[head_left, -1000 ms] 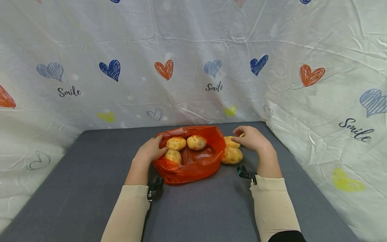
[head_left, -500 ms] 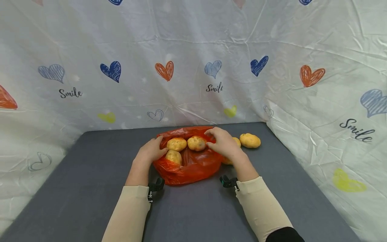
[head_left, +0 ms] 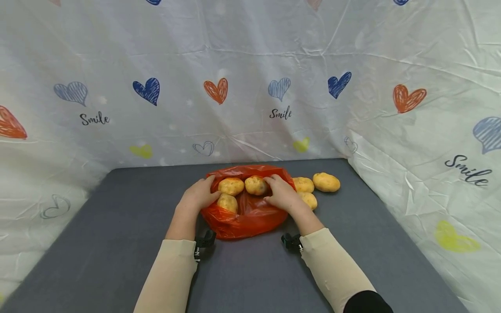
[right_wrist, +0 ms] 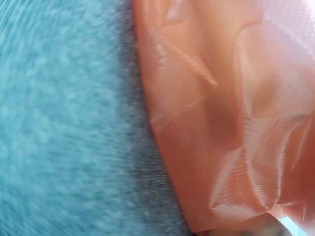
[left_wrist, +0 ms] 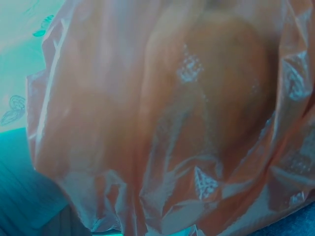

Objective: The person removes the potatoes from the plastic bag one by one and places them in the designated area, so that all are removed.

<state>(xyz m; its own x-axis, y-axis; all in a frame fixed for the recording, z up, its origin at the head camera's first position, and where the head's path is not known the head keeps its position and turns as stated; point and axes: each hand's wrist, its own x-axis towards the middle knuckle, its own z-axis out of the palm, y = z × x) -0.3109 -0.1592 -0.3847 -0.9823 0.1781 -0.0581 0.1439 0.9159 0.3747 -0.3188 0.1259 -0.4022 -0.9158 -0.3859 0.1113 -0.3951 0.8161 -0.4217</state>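
A red plastic bag (head_left: 242,226) lies with its mouth spread wide in the head view. Inside it are three potatoes: one at the back left (head_left: 231,186), one at the back right (head_left: 256,185) and one at the front left (head_left: 227,203). My left hand (head_left: 198,194) holds the bag's left rim, its thumb just inside. Over the right side of the mouth is my right hand (head_left: 282,194), thumb and fingers spread at the back right potato's right end. Both wrist views show mainly the bag's thin film (left_wrist: 162,123), with no fingers in sight.
Three more potatoes lie on the grey table (head_left: 250,274) right of the bag: one against its side (head_left: 303,184), one farther right (head_left: 326,182) and one in front, partly behind my right wrist (head_left: 308,200). A white cloth with hearts (head_left: 242,126) hangs behind.
My right hand has left a potato on the table at the right and moved left to the bag's mouth, at the back right potato. My left hand has stayed at the left rim.
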